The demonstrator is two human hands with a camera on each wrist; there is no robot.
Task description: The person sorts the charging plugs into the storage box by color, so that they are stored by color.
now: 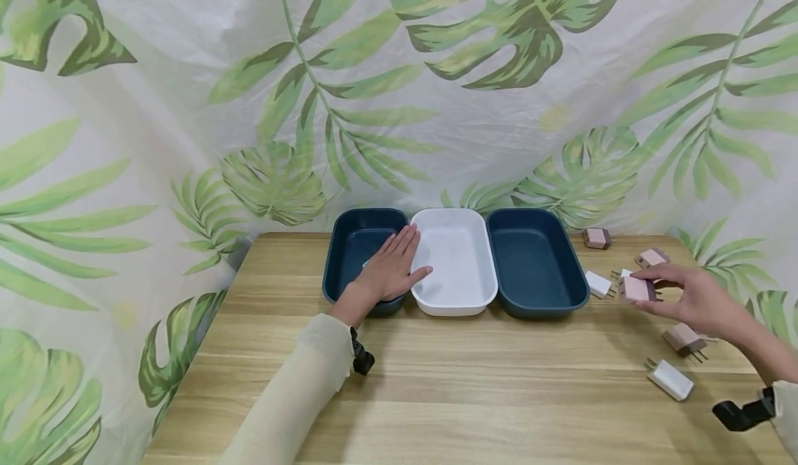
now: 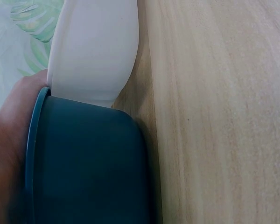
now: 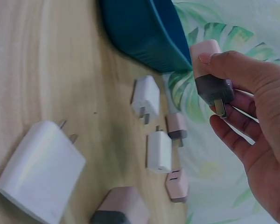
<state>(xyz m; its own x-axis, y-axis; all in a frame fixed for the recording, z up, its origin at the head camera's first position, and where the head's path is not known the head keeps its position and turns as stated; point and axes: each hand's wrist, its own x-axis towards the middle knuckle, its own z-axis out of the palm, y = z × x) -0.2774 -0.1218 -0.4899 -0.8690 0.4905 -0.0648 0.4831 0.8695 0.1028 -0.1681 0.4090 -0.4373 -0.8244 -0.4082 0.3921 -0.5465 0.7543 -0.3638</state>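
Observation:
My right hand (image 1: 707,304) pinches a pink-and-brown plug charger (image 1: 634,290) between thumb and fingers, raised above the table just right of the right-hand dark blue tray (image 1: 537,264). In the right wrist view its metal prongs (image 3: 220,107) point toward the curled lower fingers. My left hand (image 1: 388,267) lies with straight fingers across the adjoining rims of the left dark blue tray (image 1: 333,288) and the white tray (image 1: 455,264). A small pale thing (image 1: 366,262) shows inside the left tray, mostly hidden by that hand.
Loose chargers lie on the wooden table (image 1: 436,382) at the right: white ones (image 1: 670,380) (image 1: 598,284) and pink-and-brown ones (image 1: 684,339) (image 1: 596,238) (image 1: 652,257). The three trays stand side by side near the back edge, before a leaf-patterned cloth (image 1: 187,104).

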